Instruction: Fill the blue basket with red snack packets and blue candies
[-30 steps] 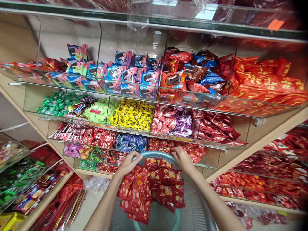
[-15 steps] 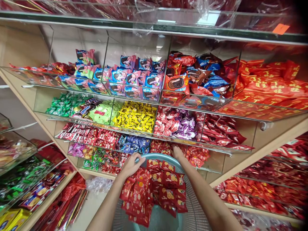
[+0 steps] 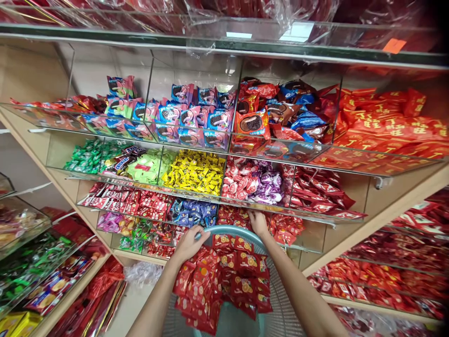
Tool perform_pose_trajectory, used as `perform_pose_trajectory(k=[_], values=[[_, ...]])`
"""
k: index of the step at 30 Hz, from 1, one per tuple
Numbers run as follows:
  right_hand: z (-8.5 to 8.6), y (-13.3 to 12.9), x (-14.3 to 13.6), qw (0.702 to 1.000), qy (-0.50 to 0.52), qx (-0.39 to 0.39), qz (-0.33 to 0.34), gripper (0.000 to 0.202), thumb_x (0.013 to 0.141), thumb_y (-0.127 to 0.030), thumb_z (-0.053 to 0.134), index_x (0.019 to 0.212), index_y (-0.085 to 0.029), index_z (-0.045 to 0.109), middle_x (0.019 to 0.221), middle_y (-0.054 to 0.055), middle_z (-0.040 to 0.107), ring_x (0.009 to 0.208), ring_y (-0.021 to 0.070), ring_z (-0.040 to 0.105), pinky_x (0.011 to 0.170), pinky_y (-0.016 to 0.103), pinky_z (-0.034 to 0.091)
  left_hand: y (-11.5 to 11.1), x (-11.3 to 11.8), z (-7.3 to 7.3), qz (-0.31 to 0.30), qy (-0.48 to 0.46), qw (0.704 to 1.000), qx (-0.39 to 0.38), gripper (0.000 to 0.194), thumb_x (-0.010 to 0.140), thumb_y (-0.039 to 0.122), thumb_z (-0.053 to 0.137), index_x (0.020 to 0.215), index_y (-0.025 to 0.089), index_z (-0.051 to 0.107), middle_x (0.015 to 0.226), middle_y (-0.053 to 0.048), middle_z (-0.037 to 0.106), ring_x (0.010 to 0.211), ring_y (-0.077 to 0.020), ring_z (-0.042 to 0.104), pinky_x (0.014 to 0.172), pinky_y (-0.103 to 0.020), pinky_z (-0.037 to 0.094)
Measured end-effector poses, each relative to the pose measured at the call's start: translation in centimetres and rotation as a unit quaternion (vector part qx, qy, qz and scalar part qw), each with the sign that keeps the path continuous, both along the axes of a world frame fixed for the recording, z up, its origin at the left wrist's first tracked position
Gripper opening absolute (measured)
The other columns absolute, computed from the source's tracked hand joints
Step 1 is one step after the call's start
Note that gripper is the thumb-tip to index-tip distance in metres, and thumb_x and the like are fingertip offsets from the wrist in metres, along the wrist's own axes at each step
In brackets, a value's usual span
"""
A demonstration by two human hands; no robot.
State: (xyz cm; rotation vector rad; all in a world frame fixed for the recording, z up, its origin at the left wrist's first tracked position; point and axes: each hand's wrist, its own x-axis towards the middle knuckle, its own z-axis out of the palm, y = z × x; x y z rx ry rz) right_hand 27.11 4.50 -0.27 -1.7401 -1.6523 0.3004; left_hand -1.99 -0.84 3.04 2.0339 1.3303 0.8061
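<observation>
A teal plastic basket (image 3: 224, 229) is in front of me, holding several red candy packets (image 3: 242, 267) with orange fruit pictures. My left hand (image 3: 191, 241) is closed on the basket's rim at its far left side. Beyond the rim, my right hand (image 3: 258, 223) reaches into a low shelf compartment of red candy packets (image 3: 233, 216). Its fingers are curled down among them; the fingertips and whatever they hold are hidden.
Clear shelf panels (image 3: 196, 191) run just above my hands. Wrapped yellow candies (image 3: 194, 171), blue packets (image 3: 192, 213) and cookie packs (image 3: 219, 119) fill compartments. More sweets stand on side shelves at left (image 3: 31, 262) and right (image 3: 379, 281).
The view has shifted slightly, so the shelves sit a little lower and further left. My right hand stays at the red packets, and my left hand keeps hold of the basket rim.
</observation>
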Motion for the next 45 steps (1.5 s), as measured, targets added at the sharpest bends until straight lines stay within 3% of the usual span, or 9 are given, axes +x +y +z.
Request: perform_pose_trajectory(k=[3, 5, 8, 11, 13, 18, 23, 35, 45], values=[[1.3, -1.3, -0.7, 0.996, 0.080, 0.030, 0.004, 0.034, 0.082, -0.041, 0.032, 0.081, -0.015, 0.054, 0.059, 0.005, 0.058, 0.053, 0.0163, 0.054, 0.056, 0.025, 0.040, 0.0, 0.0, 0.0, -0.009, 0.007, 1.000, -0.002, 0.036, 0.077, 0.050, 0.037, 0.068, 0.020, 0.052, 0.075, 0.002, 0.055, 0.070, -0.0120, 0.051, 0.067, -0.021, 0.037], [2.1, -2.7, -1.1, 0.977, 0.209, 0.044, -0.006, 0.034, 0.078, -0.047, 0.039, 0.080, -0.016, 0.052, 0.053, 0.001, 0.055, 0.044, 0.0134, 0.048, 0.047, 0.024, 0.037, 0.1, 0.0, 0.1, -0.018, 0.003, 1.000, -0.005, 0.036, 0.077, 0.050, 0.037, 0.066, 0.019, 0.052, 0.075, 0.002, 0.055, 0.070, -0.0118, 0.051, 0.068, -0.021, 0.037], [3.0, -5.0, -1.9, 0.911, 0.412, -0.003, -0.006, 0.035, 0.069, -0.050, 0.052, 0.081, -0.017, 0.050, 0.048, -0.004, 0.051, 0.036, 0.0085, 0.039, 0.038, 0.020, 0.030, 0.2, 0.1, 0.0, -0.032, -0.016, 0.999, -0.013, 0.036, 0.076, 0.050, 0.039, 0.065, 0.019, 0.055, 0.080, 0.001, 0.056, 0.076, -0.0126, 0.052, 0.073, -0.022, 0.037], [3.3, -7.0, -3.3, 0.859, 0.503, -0.090, 0.026, 0.036, 0.064, -0.048, 0.059, 0.080, -0.018, 0.050, 0.044, -0.006, 0.047, 0.033, 0.0057, 0.035, 0.035, 0.017, 0.024, 0.4, 0.1, -0.2, -0.039, -0.026, 0.998, -0.031, 0.036, 0.076, 0.049, 0.040, 0.068, 0.020, 0.059, 0.089, -0.001, 0.057, 0.082, -0.0140, 0.053, 0.078, -0.024, 0.037], [3.5, -8.0, -4.7, 0.856, 0.501, -0.119, 0.053, 0.034, 0.065, -0.048, 0.058, 0.079, -0.018, 0.050, 0.041, -0.007, 0.046, 0.031, 0.0051, 0.034, 0.033, 0.017, 0.023, 0.4, 0.1, -0.3, -0.043, -0.026, 0.998, -0.044, 0.035, 0.077, 0.048, 0.039, 0.072, 0.021, 0.061, 0.096, -0.001, 0.057, 0.087, -0.0148, 0.052, 0.080, -0.025, 0.037], [4.1, -8.9, -8.4, 0.904, 0.394, -0.104, 0.131, 0.029, 0.072, -0.048, 0.050, 0.076, -0.019, 0.049, 0.039, -0.007, 0.047, 0.029, 0.0064, 0.036, 0.032, 0.017, 0.026, 0.0, 0.0, -0.1, -0.062, -0.029, 0.997, -0.046, 0.029, 0.078, 0.041, 0.040, 0.077, 0.023, 0.062, 0.110, 0.000, 0.052, 0.095, -0.0152, 0.050, 0.087, -0.027, 0.034], [3.7, -8.8, -10.3, 0.922, 0.342, -0.080, 0.162, 0.028, 0.075, -0.048, 0.045, 0.073, -0.020, 0.048, 0.038, -0.008, 0.044, 0.031, 0.0084, 0.041, 0.035, 0.019, 0.032, -0.3, -0.4, 0.0, -0.096, -0.051, 0.993, -0.050, 0.015, 0.072, 0.031, 0.050, 0.076, 0.021, 0.061, 0.116, -0.001, 0.048, 0.102, -0.0162, 0.048, 0.090, -0.027, 0.033], [3.1, -8.5, -10.7, 0.932, 0.323, -0.087, 0.142, 0.029, 0.073, -0.049, 0.046, 0.069, -0.020, 0.046, 0.037, -0.008, 0.043, 0.031, 0.0097, 0.042, 0.034, 0.020, 0.032, 0.0, -0.6, -0.3, -0.119, -0.076, 0.988, -0.057, 0.028, 0.076, 0.040, 0.047, 0.065, 0.020, 0.063, 0.118, -0.002, 0.046, 0.107, -0.0151, 0.044, 0.093, -0.027, 0.030], [3.9, -8.9, -10.3, 0.905, 0.376, -0.127, 0.152, 0.031, 0.072, -0.050, 0.049, 0.076, -0.019, 0.049, 0.040, -0.008, 0.044, 0.030, 0.0070, 0.038, 0.031, 0.018, 0.029, 0.2, -0.6, -0.5, -0.108, -0.084, 0.989, -0.055, 0.029, 0.076, 0.043, 0.048, 0.068, 0.021, 0.065, 0.118, -0.003, 0.046, 0.108, -0.0160, 0.043, 0.094, -0.029, 0.030]])
